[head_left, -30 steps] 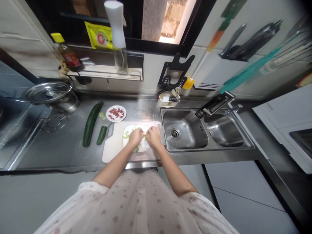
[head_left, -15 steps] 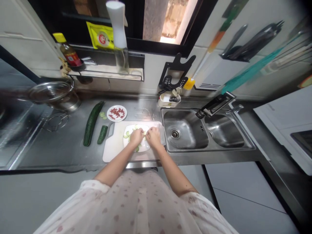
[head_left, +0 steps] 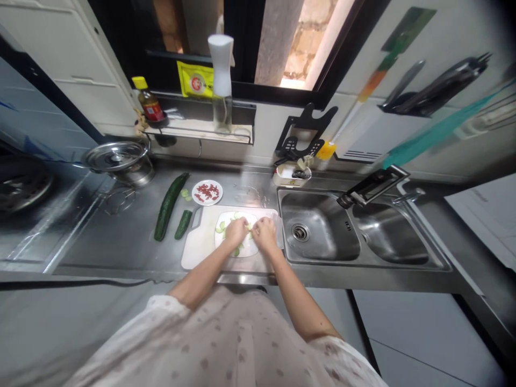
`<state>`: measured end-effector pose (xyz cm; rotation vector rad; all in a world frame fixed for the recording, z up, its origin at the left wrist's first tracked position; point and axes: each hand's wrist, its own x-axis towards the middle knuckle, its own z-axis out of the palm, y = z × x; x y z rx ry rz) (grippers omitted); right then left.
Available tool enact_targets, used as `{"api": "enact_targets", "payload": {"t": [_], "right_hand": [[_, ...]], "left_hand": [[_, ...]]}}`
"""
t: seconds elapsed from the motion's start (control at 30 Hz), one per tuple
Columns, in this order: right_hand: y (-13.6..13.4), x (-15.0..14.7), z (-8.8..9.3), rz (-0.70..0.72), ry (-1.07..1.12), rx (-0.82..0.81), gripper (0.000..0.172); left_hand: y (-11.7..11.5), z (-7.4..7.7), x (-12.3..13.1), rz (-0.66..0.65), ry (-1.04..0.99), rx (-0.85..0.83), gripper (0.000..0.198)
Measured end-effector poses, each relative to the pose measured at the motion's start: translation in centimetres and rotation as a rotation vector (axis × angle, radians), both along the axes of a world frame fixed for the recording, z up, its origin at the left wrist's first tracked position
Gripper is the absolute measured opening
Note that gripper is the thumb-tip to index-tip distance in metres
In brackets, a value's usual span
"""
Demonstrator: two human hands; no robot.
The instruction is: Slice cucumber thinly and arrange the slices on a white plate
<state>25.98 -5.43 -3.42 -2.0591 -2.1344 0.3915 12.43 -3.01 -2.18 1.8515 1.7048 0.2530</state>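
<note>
My left hand (head_left: pixel 236 233) and my right hand (head_left: pixel 265 235) meet over a white plate (head_left: pixel 248 251), fingers pinched together. Between their fingertips shows a small pale-green cucumber slice (head_left: pixel 249 228), partly hidden by the fingers. More thin cucumber slices (head_left: pixel 220 228) lie around the plate's left side and lower rim. Under the plate is a white cutting board (head_left: pixel 194 252). To its left rest a long whole cucumber (head_left: pixel 169 209) and a shorter cut piece of cucumber (head_left: pixel 184 224). A few slices (head_left: pixel 185 194) sit beside them on the steel counter.
Behind the board stands a small plate (head_left: pixel 207 192) with chopped red bits. On the right is a double sink (head_left: pixel 322 228) with a black faucet (head_left: pixel 368 185). A lidded steel pot (head_left: pixel 129 164) and a wire rack (head_left: pixel 120 200) are at the left.
The camera view has shifted, so the whole scene appears further right and slightly lower. Both hands stay together over the plate, with their fingers still pinched.
</note>
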Motion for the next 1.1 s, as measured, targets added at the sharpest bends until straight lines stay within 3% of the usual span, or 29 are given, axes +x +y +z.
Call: {"api": "enact_targets", "payload": {"t": [0.2,0.37,0.6,0.8,0.97,1.1], "right_hand": [[-0.2,0.9,0.4,-0.081,0.151,0.214,0.018],[-1.0,1.5,1.4,-0.098,0.233,0.342,0.019],[-2.5,0.9,2.5,-0.09,0.298,0.345,0.019],[-3.0,-0.1,2.7,-0.057,0.319,0.359,0.018],[-3.7,-0.6,2.8,-0.057,0.352,0.369,0.017],[-3.9,-0.5,3.0,-0.05,0.347,0.363,0.017]], "left_hand": [[1.2,-0.2,-1.9,0.094,-0.088,0.111,0.019],[4.3,0.1,-7.2,0.273,-0.086,0.129,0.022],[8.4,-0.2,-13.4,0.476,0.018,0.129,0.027],[10.9,-0.7,-14.4,0.44,0.119,0.121,0.028],[12.6,-1.4,-13.4,0.265,0.16,0.15,0.027],[13.4,-2.1,-12.5,0.225,0.242,0.123,0.025]]}}
